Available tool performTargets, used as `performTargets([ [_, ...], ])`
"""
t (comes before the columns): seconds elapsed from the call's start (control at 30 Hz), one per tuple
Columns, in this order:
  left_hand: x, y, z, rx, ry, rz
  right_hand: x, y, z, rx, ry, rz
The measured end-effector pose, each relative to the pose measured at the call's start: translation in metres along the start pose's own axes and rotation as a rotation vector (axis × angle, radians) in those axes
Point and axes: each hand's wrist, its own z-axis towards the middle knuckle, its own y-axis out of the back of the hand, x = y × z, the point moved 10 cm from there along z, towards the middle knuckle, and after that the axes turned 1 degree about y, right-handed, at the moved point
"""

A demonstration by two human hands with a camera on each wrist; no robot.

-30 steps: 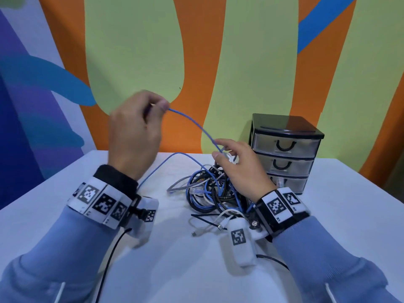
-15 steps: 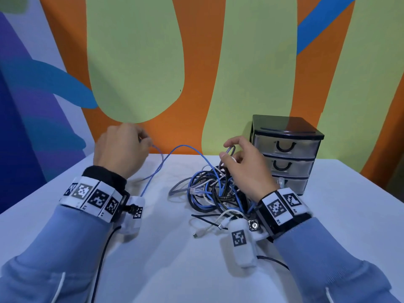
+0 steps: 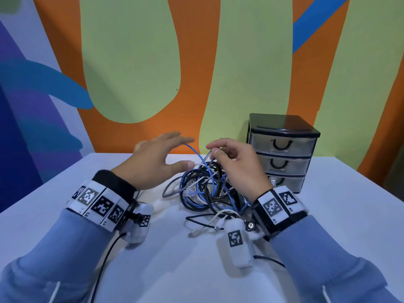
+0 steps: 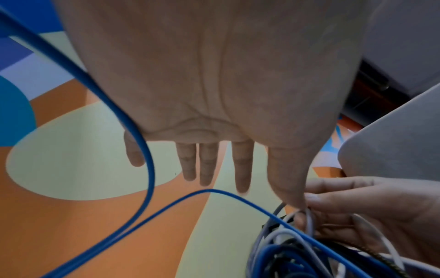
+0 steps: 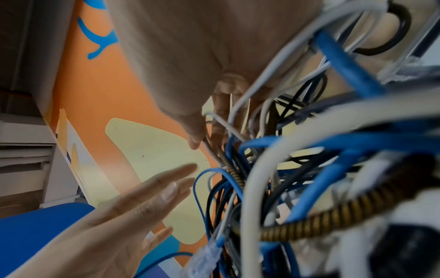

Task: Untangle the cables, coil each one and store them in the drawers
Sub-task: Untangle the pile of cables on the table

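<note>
Grey cable (image 3: 208, 154) pinched by right hand (image 3: 238, 165); left hand (image 3: 153, 159) spread, empty; three drawers (image 3: 282, 159)

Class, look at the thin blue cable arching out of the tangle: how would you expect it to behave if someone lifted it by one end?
The blue cable is probably floppy yet slightly springy: it arches free above the tangle of cables. It looks light, being thin. Lifting it would likely drag neighbours along, since it threads through loops the right hand pinches.
</note>
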Motion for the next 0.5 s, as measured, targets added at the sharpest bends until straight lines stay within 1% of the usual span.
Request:
performTargets([
  [0.23, -0.004, 0.005, 0.000, -0.088, -0.103, -0.153, 0.008, -0.001, -0.003, 0.025, 0.030, 0.035],
  [0.27, -0.005, 0.008, 0.001, -0.120, -0.112, -0.168, 0.011, -0.003, -0.004, 0.051, 0.036, 0.024],
  [0.33, -0.010, 0.020, 0.000, -0.230, -0.132, -0.180, 0.015, -0.010, -0.007, 0.146, 0.032, -0.017],
  [0.4, -0.015, 0.035, -0.004, -0.370, -0.157, -0.157, 0.014, -0.015, -0.012, 0.247, 0.010, -0.144],
  [0.43, -0.016, 0.040, -0.007, -0.420, -0.162, -0.142, 0.012, -0.015, -0.013, 0.273, 0.008, -0.219],
  [0.5, -0.015, 0.041, -0.007, -0.434, -0.158, -0.137, 0.011, -0.011, -0.011, 0.267, 0.014, -0.309],
])
